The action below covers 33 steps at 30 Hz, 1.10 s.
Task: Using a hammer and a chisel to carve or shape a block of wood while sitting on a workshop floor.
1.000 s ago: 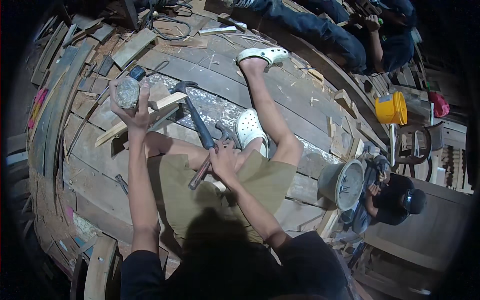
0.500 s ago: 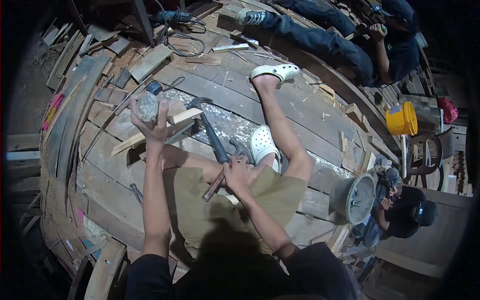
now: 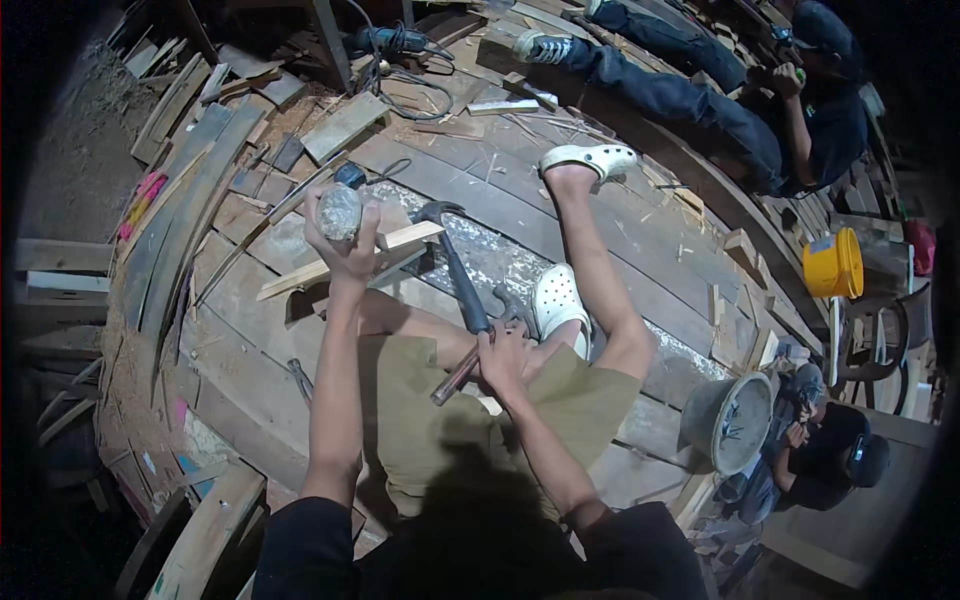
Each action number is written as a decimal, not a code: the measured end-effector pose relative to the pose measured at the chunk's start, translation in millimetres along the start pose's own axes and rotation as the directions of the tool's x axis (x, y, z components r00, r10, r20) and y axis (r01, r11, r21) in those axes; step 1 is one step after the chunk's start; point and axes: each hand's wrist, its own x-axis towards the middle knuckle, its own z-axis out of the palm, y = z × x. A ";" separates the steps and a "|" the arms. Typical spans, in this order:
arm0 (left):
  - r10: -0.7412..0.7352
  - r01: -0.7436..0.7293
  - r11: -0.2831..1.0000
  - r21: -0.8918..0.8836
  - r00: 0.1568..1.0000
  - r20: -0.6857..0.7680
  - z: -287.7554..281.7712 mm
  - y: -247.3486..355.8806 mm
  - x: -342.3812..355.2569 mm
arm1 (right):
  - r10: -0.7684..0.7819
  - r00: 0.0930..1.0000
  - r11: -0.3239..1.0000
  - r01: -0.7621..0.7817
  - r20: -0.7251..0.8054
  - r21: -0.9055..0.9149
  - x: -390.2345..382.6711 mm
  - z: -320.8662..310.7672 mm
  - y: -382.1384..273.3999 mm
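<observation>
Raised at the left, my left hand [image 3: 345, 250] is closed around a rounded, mottled grey-green lump [image 3: 339, 212] that looks like a stone. My right hand [image 3: 505, 357] rests over my lap, its fingers wrapped on a hammer with a reddish-brown handle [image 3: 457, 377]; the head shows just beyond my knuckles. A claw hammer [image 3: 459, 276] with a dark handle lies beyond that hand, the handle's end by my fingers. Behind my left wrist, a pale wooden strip [image 3: 400, 238] slants up to the right, apart from my fingers.
Planks and wood scraps [image 3: 345, 128] litter the floor around my legs. A grey bucket [image 3: 728, 425] holding nails stands at the right, with a yellow bucket [image 3: 833, 263] farther back. One person [image 3: 690, 105] sits at the far right, another [image 3: 825, 450] beside the grey bucket. A corded power tool [image 3: 395, 40] lies at the back.
The whole scene has shifted rightward and slightly down in the picture as my view turned left. Both hands keep their holds, with little change relative to the hammers and wood.
</observation>
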 end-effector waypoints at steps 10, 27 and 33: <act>-0.001 0.001 1.000 -0.030 1.000 -0.007 0.3 -3.1 2.1 | 0.010 1.000 1.000 -0.010 0.000 -0.016 0.7 -6.5 -5.9; 0.024 -0.019 0.989 -0.147 0.999 0.033 6.8 -16.5 21.8 | 0.100 0.946 0.952 -0.181 0.310 0.247 19.4 -8.5 4.5; 0.056 -0.046 0.989 -0.142 0.996 0.069 4.9 -18.1 23.2 | 0.286 0.819 0.208 -0.560 0.497 0.802 30.9 -45.2 16.1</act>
